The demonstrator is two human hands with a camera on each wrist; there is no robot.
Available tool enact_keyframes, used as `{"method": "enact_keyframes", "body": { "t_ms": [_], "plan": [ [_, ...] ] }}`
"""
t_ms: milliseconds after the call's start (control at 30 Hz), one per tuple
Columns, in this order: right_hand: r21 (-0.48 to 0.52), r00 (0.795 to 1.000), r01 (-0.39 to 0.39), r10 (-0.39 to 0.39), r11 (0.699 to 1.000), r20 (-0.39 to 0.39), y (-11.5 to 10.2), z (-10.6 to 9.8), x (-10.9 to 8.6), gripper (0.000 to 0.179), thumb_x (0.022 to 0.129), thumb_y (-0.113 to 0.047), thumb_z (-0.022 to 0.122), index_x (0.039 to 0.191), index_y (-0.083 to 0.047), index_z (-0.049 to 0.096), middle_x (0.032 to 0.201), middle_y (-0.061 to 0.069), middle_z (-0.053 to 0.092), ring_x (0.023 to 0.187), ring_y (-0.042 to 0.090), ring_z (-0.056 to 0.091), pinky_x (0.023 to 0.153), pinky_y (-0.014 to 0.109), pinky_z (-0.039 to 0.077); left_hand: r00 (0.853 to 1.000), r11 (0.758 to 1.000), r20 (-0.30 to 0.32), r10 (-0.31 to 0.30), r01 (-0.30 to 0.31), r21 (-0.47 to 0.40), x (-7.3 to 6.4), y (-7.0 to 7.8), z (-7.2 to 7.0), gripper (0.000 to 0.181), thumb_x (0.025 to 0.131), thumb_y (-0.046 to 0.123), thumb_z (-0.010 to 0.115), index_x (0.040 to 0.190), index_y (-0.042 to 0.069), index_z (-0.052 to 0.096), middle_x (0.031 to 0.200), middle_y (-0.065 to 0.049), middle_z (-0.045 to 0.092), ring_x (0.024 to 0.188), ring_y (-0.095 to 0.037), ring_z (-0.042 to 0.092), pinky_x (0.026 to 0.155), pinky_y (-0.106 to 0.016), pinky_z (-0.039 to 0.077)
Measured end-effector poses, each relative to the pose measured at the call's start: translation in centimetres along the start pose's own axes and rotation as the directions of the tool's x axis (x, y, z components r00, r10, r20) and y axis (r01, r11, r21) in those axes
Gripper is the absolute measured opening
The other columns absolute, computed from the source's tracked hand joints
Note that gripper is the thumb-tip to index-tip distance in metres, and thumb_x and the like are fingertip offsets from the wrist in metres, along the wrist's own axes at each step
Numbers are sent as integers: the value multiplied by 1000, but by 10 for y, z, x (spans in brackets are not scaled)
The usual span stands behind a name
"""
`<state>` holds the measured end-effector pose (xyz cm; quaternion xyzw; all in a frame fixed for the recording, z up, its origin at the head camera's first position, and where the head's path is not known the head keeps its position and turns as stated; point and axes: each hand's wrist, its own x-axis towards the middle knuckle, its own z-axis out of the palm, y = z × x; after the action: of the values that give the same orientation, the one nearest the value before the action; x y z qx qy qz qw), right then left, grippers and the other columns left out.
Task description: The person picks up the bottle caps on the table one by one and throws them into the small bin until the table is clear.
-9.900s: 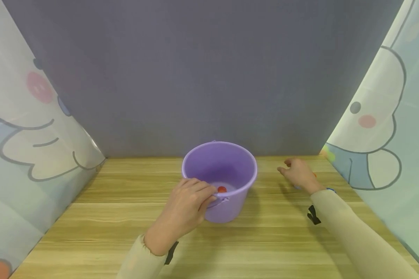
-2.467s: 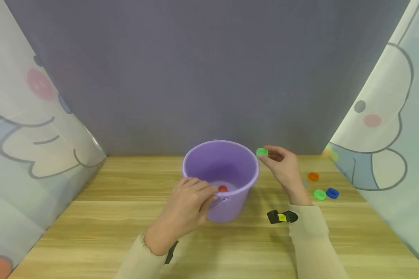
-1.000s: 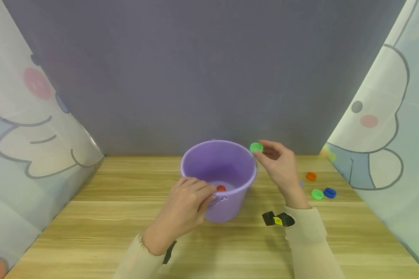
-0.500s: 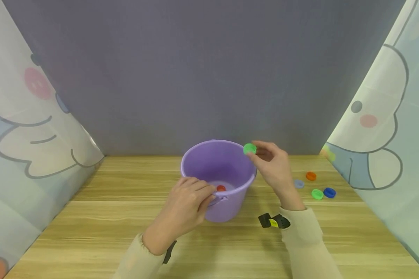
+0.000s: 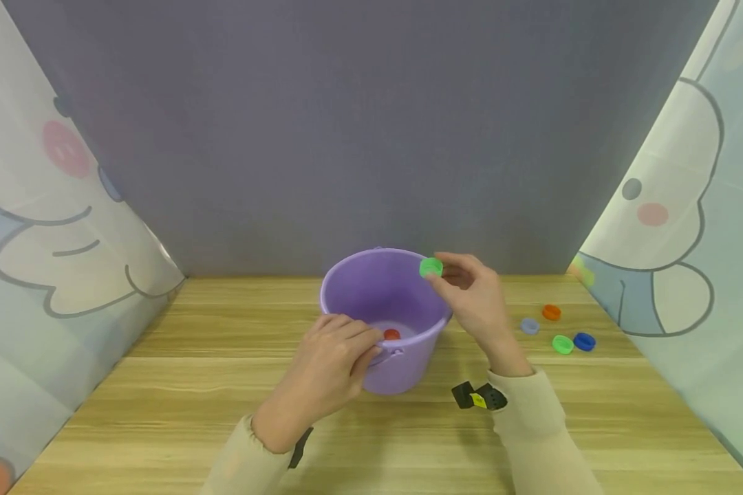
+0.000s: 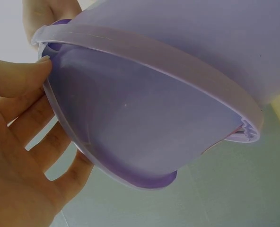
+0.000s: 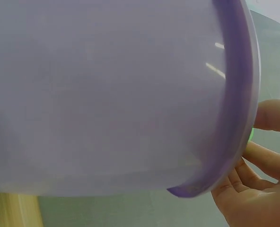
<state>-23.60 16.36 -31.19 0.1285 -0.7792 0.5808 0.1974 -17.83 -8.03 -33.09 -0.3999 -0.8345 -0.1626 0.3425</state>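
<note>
A purple bucket [image 5: 402, 368] stands upright on the wooden table. My left hand [image 5: 328, 364] grips its near rim, fingers over the edge; in the left wrist view the thumb [image 6: 24, 78] lies against the rim beside the handle. Between thumb and fingers my right hand [image 5: 477, 299] pinches a green bottle cap [image 5: 431, 267], held over the right part of the bucket's mouth. Only a sliver of that cap shows past the rim in the right wrist view, where the bucket wall [image 7: 107, 94] fills most of the picture. A red cap [image 5: 392, 335] lies on the bucket's floor.
Right of the bucket lie an orange cap [image 5: 552, 312], a pale blue cap [image 5: 530, 326], a second green cap [image 5: 563, 344] and a dark blue cap [image 5: 585, 342]. A grey panel [image 5: 371, 137] rises behind the table, with printed cloths [image 5: 669, 185] at both sides.
Over the last second my right hand has carried the green cap leftward, from beside the rim to over the bucket's opening. Ten seconds ago it was over the caps. My left hand keeps its place.
</note>
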Motion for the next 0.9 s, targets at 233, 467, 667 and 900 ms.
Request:
{"method": "enact_keyframes", "body": {
  "t_ms": [233,467,667,900],
  "plan": [
    [29,999,35,-36,999,7,-3,9,-2,39,88,-8,79,124,3,67,109,16,65,97,24,66,87,27,56,1000,1000,7,-4,4,-10,-1,0,0,13,84,9,80,93,16,73,86,6,71,82,-15,65,86,-37,52],
    [45,999,48,-49,998,20,-5,14,-4,38,88,-8,79,123,2,68,109,15,64,99,25,67,89,32,56,1000,1000,0,6,-6,11,0,0,0,14,84,9,80,93,17,73,86,7,70,82,-15,64,85,-36,52],
    [40,998,62,-63,997,24,-5,17,-5,39,88,-5,78,124,3,67,109,16,63,99,27,68,88,26,56,1000,1000,-7,10,-10,19,0,0,1,14,84,8,80,91,16,72,85,7,69,81,-15,64,85,-36,52],
    [59,997,78,-78,995,-11,-4,19,-4,40,87,-4,79,124,6,66,110,19,64,99,25,67,89,27,56,1000,1000,-1,8,-8,13,0,0,1,13,84,10,79,93,17,73,85,7,70,81,-15,64,85,-36,52]
  ]
}}
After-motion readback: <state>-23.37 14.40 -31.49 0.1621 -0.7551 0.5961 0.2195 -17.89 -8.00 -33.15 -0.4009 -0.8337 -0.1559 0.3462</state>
